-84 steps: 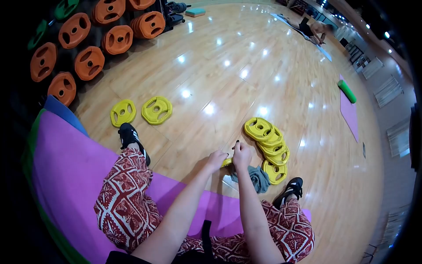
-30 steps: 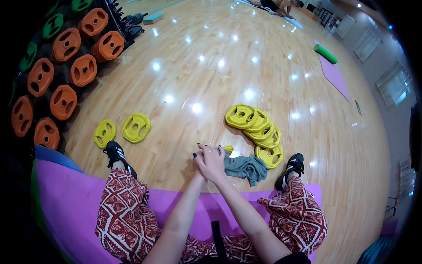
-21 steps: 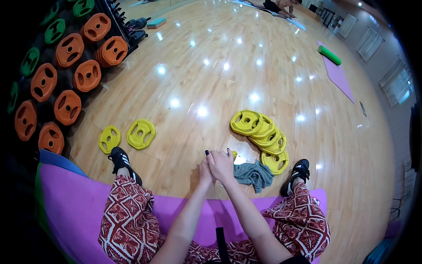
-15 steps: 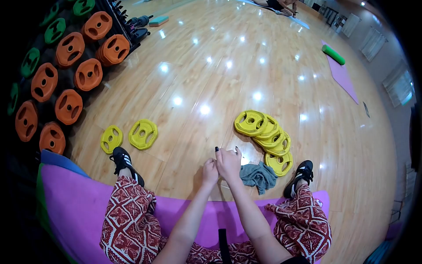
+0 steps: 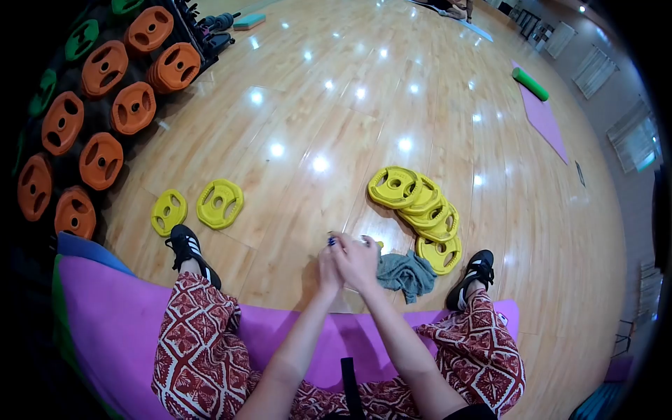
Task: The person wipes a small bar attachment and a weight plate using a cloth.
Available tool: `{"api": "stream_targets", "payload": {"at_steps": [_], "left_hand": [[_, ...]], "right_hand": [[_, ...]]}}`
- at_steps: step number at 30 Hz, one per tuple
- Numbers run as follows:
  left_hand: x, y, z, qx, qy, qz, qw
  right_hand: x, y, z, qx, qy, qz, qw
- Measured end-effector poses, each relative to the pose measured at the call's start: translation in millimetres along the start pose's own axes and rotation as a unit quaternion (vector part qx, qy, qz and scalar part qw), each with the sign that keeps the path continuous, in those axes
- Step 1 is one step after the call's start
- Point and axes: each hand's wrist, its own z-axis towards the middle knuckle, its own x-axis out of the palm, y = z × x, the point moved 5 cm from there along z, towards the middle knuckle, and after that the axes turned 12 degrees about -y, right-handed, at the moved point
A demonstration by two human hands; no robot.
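Observation:
My left hand (image 5: pixel 327 271) and my right hand (image 5: pixel 355 262) are pressed together over the floor, between my knees. The right one lies partly over the left, its fingers closed round it, dark nails showing at the top. Fingers of the left hand look curled, but most are hidden, as is anything inside them. Just right of the hands a crumpled grey-green cloth (image 5: pixel 407 274) lies on the floor. Beyond it, several yellow weight plates (image 5: pixel 395 187) overlap in a curved row. Something small and yellow (image 5: pixel 380 244) peeks out beside my right hand.
Two yellow plates (image 5: pixel 220 204) lie by my left shoe (image 5: pixel 187 246). A rack of orange plates (image 5: pixel 101 161) stands at left. Under my legs is a purple mat (image 5: pixel 280 329). A green roller (image 5: pixel 530 84) lies on a pink mat (image 5: pixel 542 126); a person (image 5: pixel 455 8) is far off.
My hands have drawn closer together, the right sliding further over the left, and they sit slightly left in view. The whole scene has shifted a little up and left.

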Motion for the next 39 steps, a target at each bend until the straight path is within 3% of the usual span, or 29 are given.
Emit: {"api": "stream_targets", "payload": {"at_steps": [2, 6, 8, 9, 10, 12, 14, 18, 20, 22, 23, 24, 26, 27, 29, 30, 32, 33, 36, 38, 39], "left_hand": [[4, 10, 2, -0.052, 0.037, -0.029, 0.998], [8, 5, 3, -0.049, 0.051, -0.015, 0.997], [3, -10, 0, 0.092, 0.014, 0.066, 0.993], [-4, -26, 3, -0.036, 0.021, -0.107, 0.993], [-1, -17, 3, -0.038, 0.022, -0.109, 0.993], [2, -3, 1, 0.097, 0.005, -0.043, 0.994], [0, -12, 0, 0.068, 0.002, -0.067, 0.995], [1, -8, -6, 0.073, 0.005, -0.047, 0.996], [4, -3, -9, 0.059, 0.01, -0.042, 0.997], [6, 1, -6, 0.08, -0.001, -0.007, 0.997], [16, 21, -5, -0.123, 0.037, -0.266, 0.955], [32, 38, -12, -0.321, 0.065, -0.489, 0.808], [13, 9, -6, -0.104, 0.03, -0.228, 0.968], [10, 3, -9, -0.108, 0.04, -0.229, 0.967], [0, -18, -3, 0.067, 0.011, -0.085, 0.994], [-2, -17, -2, 0.067, 0.01, -0.085, 0.994], [1, -9, -4, 0.052, 0.078, -0.064, 0.994], [4, -3, -5, 0.048, 0.081, -0.083, 0.992], [0, -8, -6, 0.033, 0.058, -0.06, 0.996], [1, 6, -3, 0.058, 0.052, -0.048, 0.996], [4, 16, -1, -0.034, 0.074, -0.054, 0.995]], "right_hand": [[6, 6, -8, -0.008, -0.003, 0.003, 1.0], [2, 1, -3, -0.004, -0.044, -0.006, 0.999], [-1, -4, 4, -0.017, -0.035, -0.007, 0.999], [0, -8, 8, -0.007, 0.014, -0.01, 1.0], [-1, -13, 12, 0.005, 0.064, -0.014, 0.998], [-1, -33, 14, 0.048, 0.111, -0.068, 0.99], [10, -67, 14, 0.188, 0.082, 0.178, 0.962], [9, -73, 9, 0.212, 0.067, 0.213, 0.951], [5, -57, 5, 0.106, 0.061, 0.03, 0.992], [-3, -32, 0, 0.026, -0.018, 0.032, 0.999], [-4, -26, -5, 0.04, -0.017, 0.025, 0.999], [-9, -13, -6, 0.0, -0.036, 0.021, 0.999], [-13, -12, -11, -0.032, -0.056, 0.009, 0.998], [-12, -16, -12, -0.038, -0.047, 0.019, 0.998], [-8, -30, -4, -0.023, 0.007, 0.008, 1.0], [-9, -38, 1, -0.024, 0.007, 0.008, 1.0], [4, -82, 1, 0.221, 0.065, 0.17, 0.958], [26, -116, -3, 0.236, 0.03, 0.297, 0.925], [7, -91, -3, 0.211, 0.105, 0.185, 0.954], [6, -69, -1, 0.054, 0.065, 0.078, 0.993], [-3, -46, -4, -0.013, -0.019, 0.122, 0.992]]}}
